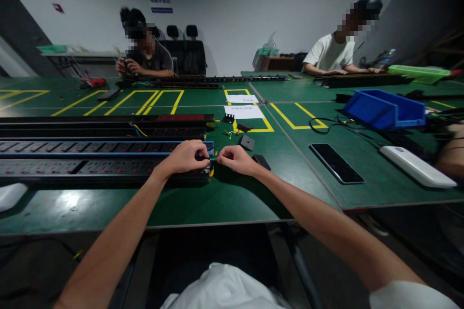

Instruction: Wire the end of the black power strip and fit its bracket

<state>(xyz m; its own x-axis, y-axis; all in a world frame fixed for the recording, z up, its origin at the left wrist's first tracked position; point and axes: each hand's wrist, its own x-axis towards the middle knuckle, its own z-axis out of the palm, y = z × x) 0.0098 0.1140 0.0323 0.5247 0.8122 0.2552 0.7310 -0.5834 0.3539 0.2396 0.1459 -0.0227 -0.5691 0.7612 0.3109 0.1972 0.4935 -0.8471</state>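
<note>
Wire (213,159) at the three-o'clock ends of the power strips (116,167) is apparently being positioned, pinched by the right hand (236,160), while the left hand (186,156) is curled there, its grip unclear, and steady fingertip control is likely needed next.

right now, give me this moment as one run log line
left hand: at power strip end | right hand: pinching green wire | phone: flat on table, right of both hands
</note>
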